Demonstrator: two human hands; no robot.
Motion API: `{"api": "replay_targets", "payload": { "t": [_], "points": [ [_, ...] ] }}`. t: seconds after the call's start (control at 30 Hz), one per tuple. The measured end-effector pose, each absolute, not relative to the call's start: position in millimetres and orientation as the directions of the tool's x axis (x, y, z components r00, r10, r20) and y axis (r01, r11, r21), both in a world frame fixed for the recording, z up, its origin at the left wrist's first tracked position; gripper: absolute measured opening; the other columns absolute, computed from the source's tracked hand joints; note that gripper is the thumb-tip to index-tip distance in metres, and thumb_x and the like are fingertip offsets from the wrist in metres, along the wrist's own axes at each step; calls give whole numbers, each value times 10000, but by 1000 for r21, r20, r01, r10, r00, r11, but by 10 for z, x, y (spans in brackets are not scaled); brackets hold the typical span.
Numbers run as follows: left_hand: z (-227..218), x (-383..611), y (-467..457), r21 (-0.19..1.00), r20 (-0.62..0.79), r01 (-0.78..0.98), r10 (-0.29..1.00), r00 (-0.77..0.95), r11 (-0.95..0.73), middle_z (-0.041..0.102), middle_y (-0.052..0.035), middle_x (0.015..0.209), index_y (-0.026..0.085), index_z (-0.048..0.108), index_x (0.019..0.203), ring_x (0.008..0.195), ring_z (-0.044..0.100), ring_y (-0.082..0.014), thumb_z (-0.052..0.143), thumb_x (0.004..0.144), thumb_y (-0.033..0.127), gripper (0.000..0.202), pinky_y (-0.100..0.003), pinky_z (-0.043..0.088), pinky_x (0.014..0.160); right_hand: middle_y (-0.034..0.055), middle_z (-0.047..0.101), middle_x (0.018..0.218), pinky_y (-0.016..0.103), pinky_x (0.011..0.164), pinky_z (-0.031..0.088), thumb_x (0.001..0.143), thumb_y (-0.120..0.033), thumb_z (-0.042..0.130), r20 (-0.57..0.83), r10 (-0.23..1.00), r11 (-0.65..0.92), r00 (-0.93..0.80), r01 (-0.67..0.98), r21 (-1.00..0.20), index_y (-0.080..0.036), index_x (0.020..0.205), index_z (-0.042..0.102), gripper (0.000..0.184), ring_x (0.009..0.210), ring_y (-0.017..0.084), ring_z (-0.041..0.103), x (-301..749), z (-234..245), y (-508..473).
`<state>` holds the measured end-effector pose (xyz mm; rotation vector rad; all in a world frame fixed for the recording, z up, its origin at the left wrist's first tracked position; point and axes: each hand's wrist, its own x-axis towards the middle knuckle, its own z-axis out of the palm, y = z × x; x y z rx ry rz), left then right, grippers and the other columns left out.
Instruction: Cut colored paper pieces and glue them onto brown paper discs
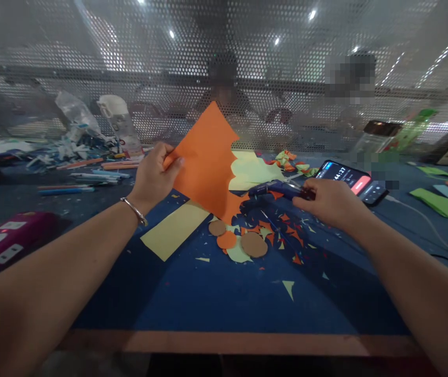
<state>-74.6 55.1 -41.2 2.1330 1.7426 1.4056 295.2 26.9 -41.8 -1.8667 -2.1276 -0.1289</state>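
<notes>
My left hand (161, 175) pinches the left edge of an orange paper sheet (204, 157), held up at a tilt above the table. Curved bites run down the sheet's right edge. Fingers of my right hand (329, 201) close around the right end of a dark blue tool (273, 187), whose exact kind I cannot make out. Under the sheet lie a brown disc (254, 244), a smaller brown disc (216, 228), an orange paper circle (226, 240) and a pale green paper circle (239, 254). A pale yellow paper strip (177, 228) rests beside them.
A phone (349, 180) with a cable lies by my right hand. Paper scraps (294, 235) litter the blue table (208, 303). At left are a magenta box (12, 238), pens (94, 178) and a bottle (120, 123). A perforated metal screen (161, 78) stands behind.
</notes>
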Motion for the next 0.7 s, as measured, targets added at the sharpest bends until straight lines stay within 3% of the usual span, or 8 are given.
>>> {"api": "replay_targets", "payload": {
  "t": [0.2,0.37,0.6,0.7],
  "points": [
    [-452,-865,665,697,579,644,778,-244,-316,692,-51,1071,149,606,1074,962,589,-203,653,884,380,303,-361,462,890,41,585,644,325,543,273,766,-451,616,324,944,97,-58,990,-106,-238,679,497,258,588,205,505,2924,-366,213],
    [-458,-847,674,862,424,457,804,-417,-218,683,-22,1017,151,593,1169,789,561,-166,646,881,502,457,-362,504,714,53,610,683,325,555,283,787,-474,589,345,937,89,-52,992,-91,-236,702,500,269,625,215,531,2919,-379,225],
    [-413,-755,652,945,246,315,821,-515,-86,594,18,877,180,578,1200,565,444,-74,610,942,321,296,-270,430,534,63,647,709,303,551,299,782,-456,594,261,962,100,-78,992,-71,-220,719,540,251,651,217,565,2927,-574,437],
    [-408,-730,654,964,188,261,839,-510,-57,643,-45,1042,159,574,1263,689,589,-123,581,979,292,313,-310,536,626,53,661,725,291,556,316,788,-450,594,250,964,110,-90,992,-68,-216,741,561,241,661,210,585,2969,-637,508]
  ]
}}
